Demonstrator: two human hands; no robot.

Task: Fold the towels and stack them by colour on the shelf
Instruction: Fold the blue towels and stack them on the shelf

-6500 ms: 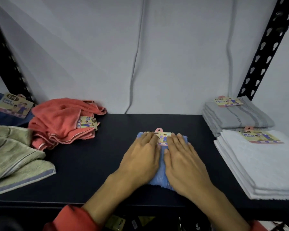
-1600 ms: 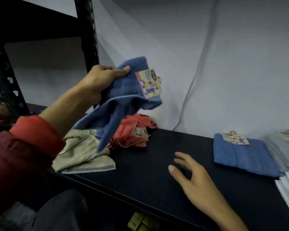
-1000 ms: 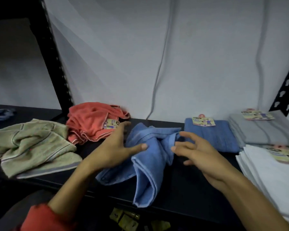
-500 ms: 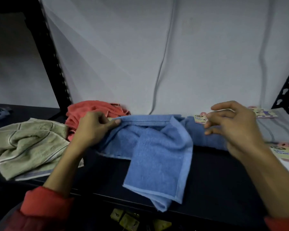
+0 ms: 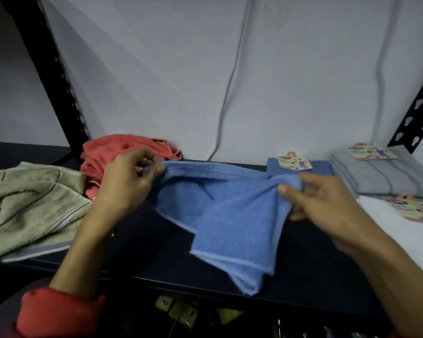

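Fingers: left hand (image 5: pixel 125 184) and right hand (image 5: pixel 320 203) each pinch blue towel (image 5: pixel 230 215) top edge, centre frame | risk: twisted middle folds crooked, hanging corner slides off shelf (image 5: pixel 137 245).

Left hand (image 5: pixel 125 181) and right hand (image 5: pixel 327 203) both pinching.

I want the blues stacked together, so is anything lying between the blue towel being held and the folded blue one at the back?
Nothing visible. The unfolded blue terry towel, held by the left hand and right hand, hangs directly in front of the folded blue towel with a paper tag; only the right hand is near it.
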